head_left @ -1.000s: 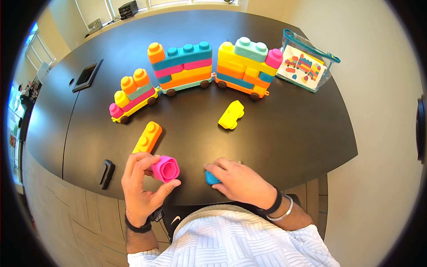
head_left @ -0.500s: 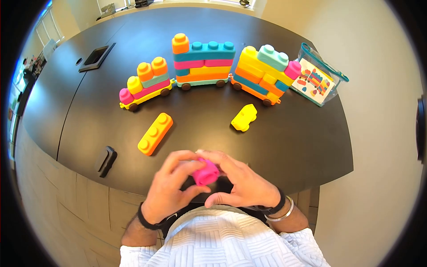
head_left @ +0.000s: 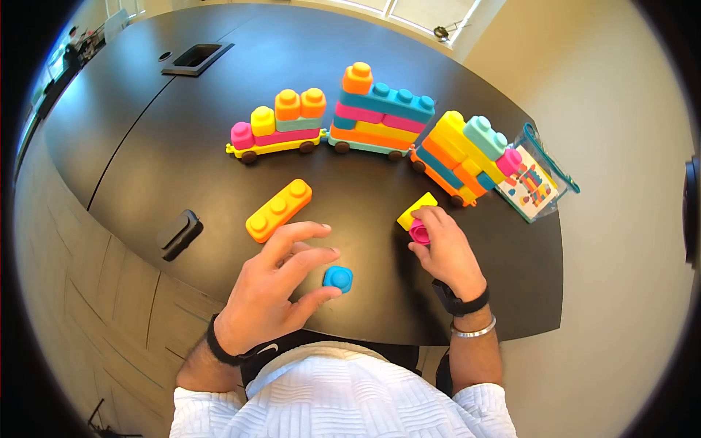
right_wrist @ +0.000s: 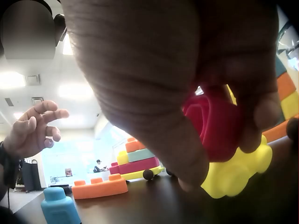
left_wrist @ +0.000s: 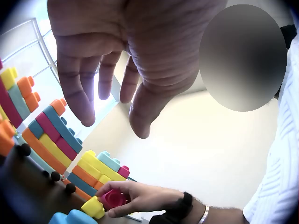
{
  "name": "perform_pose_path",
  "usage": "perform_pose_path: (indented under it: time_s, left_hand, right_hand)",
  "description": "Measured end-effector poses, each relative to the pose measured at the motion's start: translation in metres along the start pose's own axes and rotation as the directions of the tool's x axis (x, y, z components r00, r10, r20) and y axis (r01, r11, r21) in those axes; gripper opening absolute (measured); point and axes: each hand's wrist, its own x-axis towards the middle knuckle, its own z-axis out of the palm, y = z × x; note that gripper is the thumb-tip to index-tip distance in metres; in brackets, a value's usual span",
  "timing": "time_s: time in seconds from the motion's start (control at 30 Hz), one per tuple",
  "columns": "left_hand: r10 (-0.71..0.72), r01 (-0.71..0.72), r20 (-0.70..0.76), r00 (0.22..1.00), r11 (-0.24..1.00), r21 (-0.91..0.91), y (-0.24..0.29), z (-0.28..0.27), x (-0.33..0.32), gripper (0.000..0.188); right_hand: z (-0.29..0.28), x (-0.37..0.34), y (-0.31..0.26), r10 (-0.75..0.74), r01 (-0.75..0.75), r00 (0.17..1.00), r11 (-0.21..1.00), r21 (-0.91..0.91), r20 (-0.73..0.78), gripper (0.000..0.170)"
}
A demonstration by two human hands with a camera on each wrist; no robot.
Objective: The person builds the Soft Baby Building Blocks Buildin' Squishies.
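Note:
My right hand (head_left: 454, 252) pinches a pink toy block (head_left: 419, 233) with its hollow side showing. Right beside that block lies a yellow block (head_left: 418, 207) with rounded bumps along one side, close to my right fingertips; in the right wrist view the pink block (right_wrist: 222, 133) overlaps the yellow one (right_wrist: 229, 179). My left hand (head_left: 266, 288) hovers near the front of the table with fingers apart and holds nothing. Just off its thumb stands a small blue block (head_left: 338, 279), stud up. An orange block with three studs (head_left: 279, 211) lies beyond the left fingers.
A block train of three wagons stands farther back: a short yellow-based one (head_left: 281, 142), a tall middle one (head_left: 380, 124) and an orange-based one (head_left: 453, 164). Behind its right end is a clear zip bag (head_left: 537, 179) with a picture card. A black case (head_left: 179, 235) lies near the left edge.
The pink block has passed from my left hand to my right, which has carried it to the yellow block. The blue block, earlier under my right hand, now stands free on the table.

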Motion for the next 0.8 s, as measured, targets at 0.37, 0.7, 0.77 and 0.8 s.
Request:
perform_pose_path:
  time_s: [0.37, 0.7, 0.77, 0.8]
  left_hand:
    - [0.066, -0.061, -0.059, 0.996, 0.995, 0.077, 0.000, -0.016, 0.001, 0.048]
    - [0.083, -0.060, -0.169, 0.982, 0.989, 0.134, -0.010, -0.030, 0.000, 0.040]
    - [0.070, -0.048, -0.161, 0.984, 0.990, 0.133, -0.007, -0.032, -0.001, 0.042]
    - [0.059, -0.040, -0.149, 0.987, 0.991, 0.129, -0.006, -0.032, -0.001, 0.045]
  right_hand:
    - [0.002, 0.051, -0.013, -0.122, 0.144, 0.973, 0.984, 0.101, -0.198, 0.061]
    - [0.011, 0.062, -0.006, -0.063, 0.054, 0.991, 0.996, -0.078, -0.121, 0.077]
    - [0.011, 0.068, -0.011, -0.033, 0.017, 0.994, 0.988, -0.151, -0.100, 0.075]
    - [0.013, 0.070, -0.012, -0.035, 0.020, 0.994, 0.988, -0.152, -0.099, 0.075]
